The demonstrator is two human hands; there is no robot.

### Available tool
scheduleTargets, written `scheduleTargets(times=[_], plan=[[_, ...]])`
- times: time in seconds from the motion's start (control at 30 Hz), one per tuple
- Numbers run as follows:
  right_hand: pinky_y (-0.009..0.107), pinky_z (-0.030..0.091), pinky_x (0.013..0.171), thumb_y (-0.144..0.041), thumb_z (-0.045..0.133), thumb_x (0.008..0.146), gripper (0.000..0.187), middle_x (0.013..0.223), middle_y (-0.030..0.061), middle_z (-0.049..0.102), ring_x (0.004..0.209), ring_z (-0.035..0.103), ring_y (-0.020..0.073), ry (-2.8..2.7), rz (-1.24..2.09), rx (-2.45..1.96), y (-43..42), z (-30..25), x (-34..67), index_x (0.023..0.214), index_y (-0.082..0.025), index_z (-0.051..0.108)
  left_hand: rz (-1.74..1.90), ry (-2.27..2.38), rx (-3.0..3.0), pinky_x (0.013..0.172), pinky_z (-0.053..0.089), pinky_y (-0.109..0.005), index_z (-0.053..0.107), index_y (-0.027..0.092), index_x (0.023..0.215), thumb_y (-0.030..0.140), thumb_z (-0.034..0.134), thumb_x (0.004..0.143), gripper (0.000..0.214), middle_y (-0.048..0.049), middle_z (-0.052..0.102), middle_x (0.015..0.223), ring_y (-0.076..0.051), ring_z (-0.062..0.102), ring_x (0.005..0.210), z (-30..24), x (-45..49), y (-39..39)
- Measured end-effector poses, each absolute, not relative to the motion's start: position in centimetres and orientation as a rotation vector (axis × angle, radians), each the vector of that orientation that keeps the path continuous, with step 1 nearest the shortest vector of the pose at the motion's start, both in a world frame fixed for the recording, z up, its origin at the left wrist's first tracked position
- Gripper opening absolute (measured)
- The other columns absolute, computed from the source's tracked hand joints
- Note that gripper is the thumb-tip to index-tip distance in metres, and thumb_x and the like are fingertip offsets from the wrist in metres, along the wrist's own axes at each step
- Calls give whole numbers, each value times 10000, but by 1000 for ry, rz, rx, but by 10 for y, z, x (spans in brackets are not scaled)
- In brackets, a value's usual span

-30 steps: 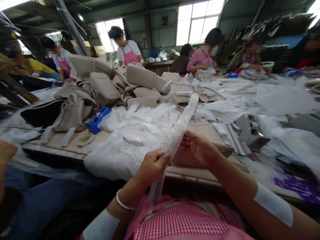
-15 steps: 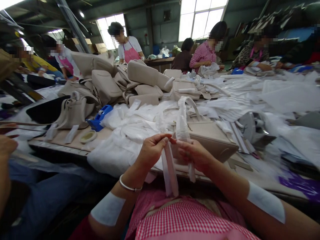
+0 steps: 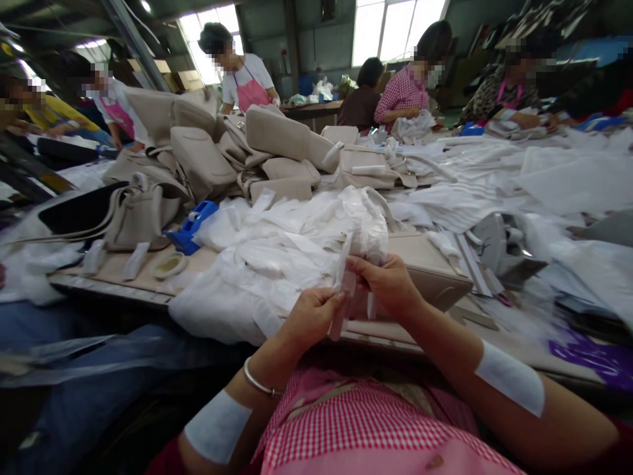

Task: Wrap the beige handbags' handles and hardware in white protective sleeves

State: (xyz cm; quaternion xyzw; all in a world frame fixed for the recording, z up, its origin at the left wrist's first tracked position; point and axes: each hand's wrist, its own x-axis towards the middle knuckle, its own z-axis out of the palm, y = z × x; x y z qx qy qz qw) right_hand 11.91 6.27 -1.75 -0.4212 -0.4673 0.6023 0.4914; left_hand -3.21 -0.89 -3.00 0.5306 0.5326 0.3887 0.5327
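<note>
Both my hands are closed on a long strip wrapped in clear plastic (image 3: 345,264), folded over in front of my chest. My left hand (image 3: 311,316) pinches its lower part, with a pale end hanging down below the fingers. My right hand (image 3: 388,284) grips the upper fold, where crinkled plastic bunches up. Just behind my hands lies a beige handbag (image 3: 425,264) on the worktable (image 3: 113,270), partly covered by white wrapping sheets (image 3: 277,257).
A blue tape dispenser (image 3: 190,227) and a tape roll (image 3: 169,264) sit to the left. Several beige bags (image 3: 208,158) are piled behind. White sheets (image 3: 568,178) cover the right side. Several people work at the far side, and a person in blue (image 3: 74,382) sits to my left.
The strip, held out long and slanting up a second ago, has been folded and gathered shorter between my hands. My hands have come closer together and risen slightly.
</note>
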Motion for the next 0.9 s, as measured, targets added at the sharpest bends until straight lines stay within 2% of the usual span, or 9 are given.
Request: scheduleTargets(times=[0.2, 0.3, 0.37, 0.47, 0.57, 0.63, 0.67, 0.77, 0.9], plan=[[249, 397, 357, -429, 846, 637, 422, 443, -33, 498, 388, 462, 110, -1092, 1652, -947, 52, -24, 116, 509, -180, 530, 1047, 1235, 1173, 715, 530, -301, 735, 147, 790, 478, 606, 856, 362, -61, 731, 705, -202, 675, 708, -23, -25, 4], [230, 376, 360, -429, 852, 628, 421, 438, -26, 516, 385, 460, 100, -1096, 1596, -1013, 54, -25, 120, 508, -167, 545, 983, 1117, 1058, 733, 539, -308, 716, 144, 852, 528, 639, 826, 393, -74, 740, 775, -193, 680, 725, -26, -26, 2], [219, 355, 363, -441, 855, 616, 425, 435, -24, 527, 383, 451, 91, -1107, 1545, -1046, 56, -26, 122, 505, -161, 555, 904, 1055, 975, 676, 534, -292, 680, 139, 863, 548, 644, 817, 414, -71, 719, 750, -172, 666, 665, -29, -26, -1], [209, 331, 373, -464, 859, 604, 453, 421, -35, 507, 384, 426, 76, -1080, 1571, -1037, 55, -27, 120, 492, -160, 543, 893, 1102, 922, 503, 446, -234, 576, 167, 792, 549, 602, 847, 387, 21, 573, 579, -105, 519, 470, -33, -23, -6], [196, 341, 398, -417, 878, 602, 360, 539, -17, 610, 420, 454, 73, -1023, 1830, -908, 50, -24, 115, 697, -141, 666, 953, 1188, 995, 418, 291, -210, 482, 205, 757, 541, 517, 902, 368, 79, 413, 537, -73, 312, 410, -36, -20, -9], [181, 290, 375, -369, 882, 601, 398, 636, 3, 674, 400, 428, 55, -976, 1953, -822, 50, -18, 114, 881, -149, 704, 957, 1256, 1208, 447, 267, -231, 478, 207, 739, 527, 472, 936, 375, 61, 410, 560, -91, 308, 460, -38, -21, -12], [173, 246, 362, -355, 876, 608, 397, 648, 7, 680, 381, 391, 40, -954, 1957, -804, 52, -14, 116, 898, -146, 704, 962, 1295, 1336, 480, 283, -245, 487, 205, 729, 516, 458, 949, 382, 43, 433, 581, -106, 342, 502, -39, -24, -15], [163, 158, 357, -349, 859, 623, 316, 622, 5, 649, 370, 300, 3, -877, 1837, -798, 68, 5, 129, 747, -116, 686, 964, 1401, 1603, 588, 332, -279, 522, 202, 717, 491, 431, 970, 394, -2, 512, 653, -150, 427, 622, -49, -38, -29], [160, 180, 361, -341, 885, 598, 335, 613, -36, 596, 384, 304, 9, -772, 1641, -729, 91, 26, 156, 691, -145, 630, 929, 1459, 1528, 577, 333, -277, 511, 203, 673, 566, 454, 938, 453, 0, 489, 621, -150, 423, 601, -76, -63, -48]])
